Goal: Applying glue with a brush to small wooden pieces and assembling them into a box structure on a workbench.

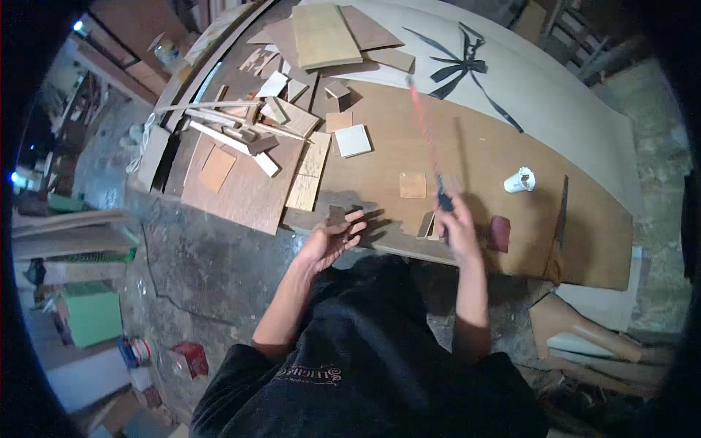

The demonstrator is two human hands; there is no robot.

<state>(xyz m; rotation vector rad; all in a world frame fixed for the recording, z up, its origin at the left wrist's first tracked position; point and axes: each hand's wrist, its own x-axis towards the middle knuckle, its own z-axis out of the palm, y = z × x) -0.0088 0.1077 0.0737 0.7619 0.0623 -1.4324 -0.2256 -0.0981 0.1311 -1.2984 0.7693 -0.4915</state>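
Observation:
My right hand (458, 228) is closed around the dark handle of a long thin tool (426, 131) with a reddish shaft. The tool points away from me over the table, and motion blur hides its exact kind. My left hand (330, 241) is near the table's front edge, fingers partly curled, with a small flat brown piece (336, 214) between thumb and fingers. Beside my right hand stands a small wooden block (426, 224). A tan square piece (413, 185) lies just beyond it, and a dark red piece (500, 233) lies to the right.
Wood offcuts (248, 128) are heaped at the left on a thin plywood sheet (241, 191). Larger boards (325, 36) lie at the back beside black straps (464, 66). A white cup-like container (520, 180) and a handsaw (561, 226) are at the right.

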